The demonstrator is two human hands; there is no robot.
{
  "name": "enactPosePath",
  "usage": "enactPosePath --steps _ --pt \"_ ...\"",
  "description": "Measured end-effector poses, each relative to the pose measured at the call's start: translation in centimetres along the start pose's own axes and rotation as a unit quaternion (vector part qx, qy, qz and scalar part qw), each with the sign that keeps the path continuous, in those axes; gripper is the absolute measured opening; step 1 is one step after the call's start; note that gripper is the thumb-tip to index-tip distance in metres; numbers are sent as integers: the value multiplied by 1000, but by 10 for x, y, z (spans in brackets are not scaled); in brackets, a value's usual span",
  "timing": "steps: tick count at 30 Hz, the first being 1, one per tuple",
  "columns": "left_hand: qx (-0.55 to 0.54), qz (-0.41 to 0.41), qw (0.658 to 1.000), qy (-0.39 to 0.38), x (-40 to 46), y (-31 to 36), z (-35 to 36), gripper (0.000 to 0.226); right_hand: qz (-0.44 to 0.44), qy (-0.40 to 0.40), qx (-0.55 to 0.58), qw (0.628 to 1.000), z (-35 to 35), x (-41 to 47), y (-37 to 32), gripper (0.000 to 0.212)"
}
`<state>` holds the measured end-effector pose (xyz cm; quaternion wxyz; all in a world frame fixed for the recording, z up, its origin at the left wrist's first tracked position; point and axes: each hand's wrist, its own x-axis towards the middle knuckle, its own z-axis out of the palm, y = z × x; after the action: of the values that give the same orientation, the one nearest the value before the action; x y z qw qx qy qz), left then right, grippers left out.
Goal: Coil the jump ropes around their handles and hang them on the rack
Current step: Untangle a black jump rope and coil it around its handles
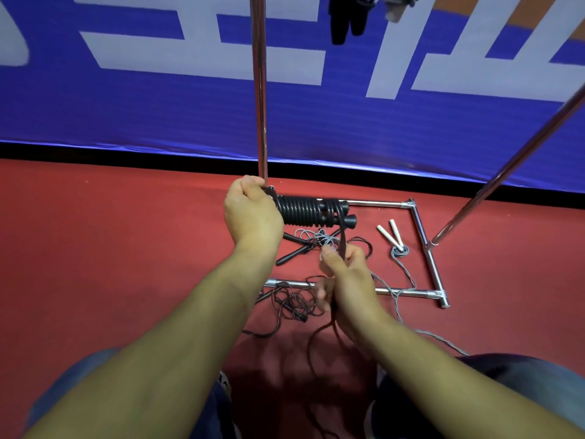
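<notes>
Wrapping is well along on the black rope (300, 210): the left hand (253, 217) has its fingers curled tight round one end of the paired handles (343, 213), held sideways out in front, with a fat stack of coils sitting just right of that fist. The right hand (345, 277), lower and nearer the body, pinches the loose tail (342, 245), which runs up from it to the far end of the coils.

What I'd worry about, just guessing from here: the tail trails down past the right hand toward the floor, where a thin black rope (294, 302) and a grey rope (402, 255) with white handles (391, 231) lie in a mess right under both hands. The tail could snag one and drag it along. Also, if the pinch slackens, the last turns near the handle tips could slide off the open end.

Rack (261, 90) pole stands just beyond the left hand, a few dark things already hanging up top.
</notes>
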<state>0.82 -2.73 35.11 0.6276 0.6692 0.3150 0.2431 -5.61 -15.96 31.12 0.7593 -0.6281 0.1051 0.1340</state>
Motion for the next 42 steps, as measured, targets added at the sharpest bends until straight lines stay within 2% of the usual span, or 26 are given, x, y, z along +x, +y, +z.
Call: enactPosePath --steps 1,2,4,6,8,10,12,13,15,16,18,20,24,28,30,33,35,37,42 --pt "-5 -6 1000 1 1 1 -1 36 36 0 -2 999 1 4 -1 20" --pt "-8 -9 1000 6 3 2 -2 36 30 -2 -51 998 -1 7 -2 26" --pt "-22 -23 999 25 8 4 -5 36 -71 -2 -188 979 -6 8 -2 41" --pt "-35 -43 998 43 14 8 -10 36 -177 -9 -274 945 -12 4 -1 37" --pt "-47 -52 996 49 19 12 -15 36 -227 -46 -315 920 -16 2 0 34" --pt "-36 -45 998 30 20 15 -18 36 -241 -97 -369 892 -21 9 0 30" --pt "-11 -38 999 -32 16 17 -20 35 -234 -137 -416 868 -28 18 -3 20" --pt "4 -37 996 -80 14 17 -21 34 -245 -130 -444 852 -33 23 -5 16" --pt "55 -31 980 -188 9 17 -25 32 -304 -52 -497 811 -41 31 -10 13" --pt "88 -25 967 -236 8 16 -27 32 -337 0 -508 793 -44 33 -14 18" --pt "141 -11 942 -304 6 14 -30 32 -379 64 -480 789 -48 33 -26 27" --pt "169 6 929 -329 3 10 -30 33 -412 94 -437 794 -53 33 -37 31" --pt "245 84 916 -306 2 7 -26 34 -464 106 -412 777 -61 35 -45 26" --pt "303 134 907 -261 1 3 -21 34 -514 57 -459 722 -64 36 -46 18" --pt "314 155 898 -267 -4 2 -18 33 -497 39 -469 729 -63 36 -46 19" --pt "311 159 898 -269 -7 0 -16 33 -453 32 -449 770 -64 37 -46 23" --pt "315 164 901 -248 -5 0 -17 33 -454 43 -439 774 -65 37 -48 23" --pt "314 167 909 -216 -4 0 -17 32 -481 54 -454 748 -63 36 -49 20" --pt "279 146 943 -108 -5 4 -19 27 -574 99 -513 631 -48 29 -46 9"
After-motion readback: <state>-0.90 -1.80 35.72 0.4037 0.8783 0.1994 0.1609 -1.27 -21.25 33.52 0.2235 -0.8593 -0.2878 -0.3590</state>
